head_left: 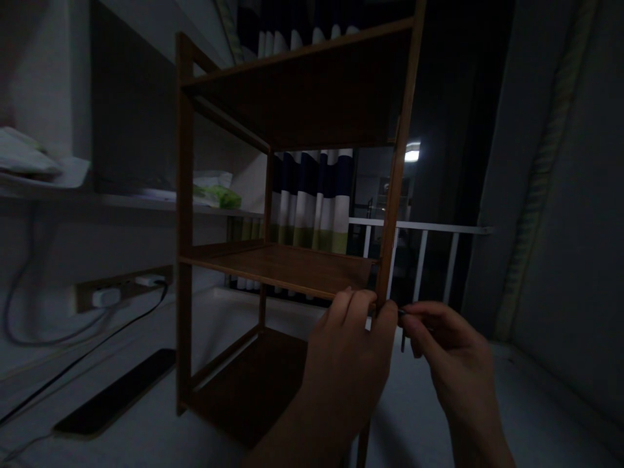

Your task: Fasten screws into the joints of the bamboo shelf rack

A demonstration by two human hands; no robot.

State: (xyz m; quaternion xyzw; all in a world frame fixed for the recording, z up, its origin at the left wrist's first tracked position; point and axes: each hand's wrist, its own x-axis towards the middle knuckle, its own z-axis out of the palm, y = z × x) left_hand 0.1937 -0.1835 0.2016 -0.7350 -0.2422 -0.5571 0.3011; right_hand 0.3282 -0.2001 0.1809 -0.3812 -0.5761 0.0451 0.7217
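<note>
A brown wooden shelf rack (297,266) with three tiers stands upright in front of me. My left hand (353,338) is wrapped around its front right post, at the corner of the middle shelf, and hides that joint. On the post's outer side, my right hand (453,344) pinches a small, thin metal piece (402,312) between thumb and fingers. That piece points at the post level with the middle shelf. A thin dark bar shows just under the right fingertips; whether it belongs to the same piece I cannot tell.
A dark flat phone-like slab (119,393) lies on the white surface at left. Plugs and cables hang from a wall socket strip (124,289). A green and white packet (219,195) rests on a wall shelf. Behind are a striped curtain (312,195) and a white railing (439,227).
</note>
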